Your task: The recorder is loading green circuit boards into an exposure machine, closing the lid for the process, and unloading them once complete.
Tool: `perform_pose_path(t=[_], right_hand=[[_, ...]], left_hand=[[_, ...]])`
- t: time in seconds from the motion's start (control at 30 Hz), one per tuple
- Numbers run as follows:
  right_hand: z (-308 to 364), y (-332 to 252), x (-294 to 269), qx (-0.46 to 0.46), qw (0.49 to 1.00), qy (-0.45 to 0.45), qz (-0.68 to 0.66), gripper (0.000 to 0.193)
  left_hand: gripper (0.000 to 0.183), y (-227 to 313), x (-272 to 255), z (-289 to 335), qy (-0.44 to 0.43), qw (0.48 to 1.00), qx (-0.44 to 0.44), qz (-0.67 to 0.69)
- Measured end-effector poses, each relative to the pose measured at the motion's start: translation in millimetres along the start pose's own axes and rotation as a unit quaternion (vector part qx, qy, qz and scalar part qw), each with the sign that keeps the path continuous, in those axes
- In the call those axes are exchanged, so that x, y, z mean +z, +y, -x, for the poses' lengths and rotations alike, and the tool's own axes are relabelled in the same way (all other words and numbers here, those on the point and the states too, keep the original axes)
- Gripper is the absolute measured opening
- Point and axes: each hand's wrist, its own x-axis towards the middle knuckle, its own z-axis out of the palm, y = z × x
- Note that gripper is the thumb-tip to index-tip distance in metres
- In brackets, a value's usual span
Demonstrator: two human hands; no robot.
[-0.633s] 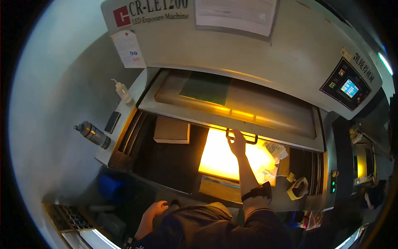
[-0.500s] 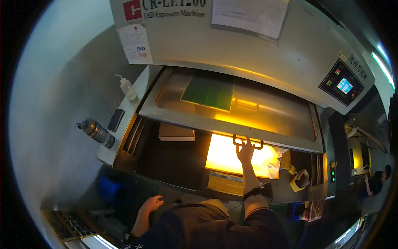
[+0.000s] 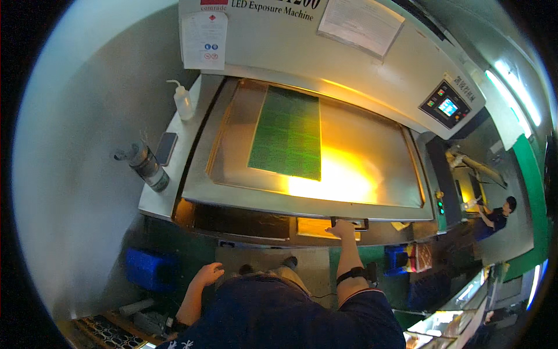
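Observation:
My right hand [image 3: 343, 228] is closed on the black handle [image 3: 361, 224] at the front edge of a wide metal tray frame [image 3: 261, 205]. The frame is pulled out from under a large grey machine [image 3: 349, 64]. On the tray's shiny surface lies a green rectangular panel [image 3: 288, 134], left of the middle. A bright yellow glow shows beside the panel. My left hand [image 3: 208, 273] hangs low in front of my body, apart from the machine. It holds nothing, and its fingers are loosely bent and apart.
On the left ledge are a white squeeze bottle [image 3: 183, 103], a dark phone [image 3: 167, 149] and a grey drinking bottle [image 3: 149, 168]. A control panel [image 3: 445, 104] sits on the machine's right. Below left stands a blue bin [image 3: 152, 269]. Another person [image 3: 497, 216] works at the far right.
The tray frame has slid out toward me, my right hand coming back with its handle. It now covers most of the lit surface and box below. My left hand stays low.

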Motion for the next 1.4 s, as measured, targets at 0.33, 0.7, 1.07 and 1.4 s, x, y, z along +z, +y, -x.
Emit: perform_pose_path(t=[0.33, 0.7, 1.07, 1.4], right_hand=[[157, 19, -84, 0.021, 0.994, 0.107, 0.017, 0.055], [207, 38, -251, -0.174, 0.887, 0.420, -0.083, 0.037], [167, 44, -322, -0.299, 0.671, 0.663, -0.147, 0.035], [135, 29, -387, -0.256, 0.736, 0.614, -0.128, 0.036]], left_hand=[[0.042, 104, -27, -70, -0.044, 0.928, 0.366, 0.060], [0.067, 242, -69, -173, 0.306, 0.929, 0.118, -0.173], [0.063, 193, -104, -282, 0.272, 0.956, 0.007, 0.107], [0.062, 174, -149, -263, 0.030, 0.890, 0.454, -0.028]])
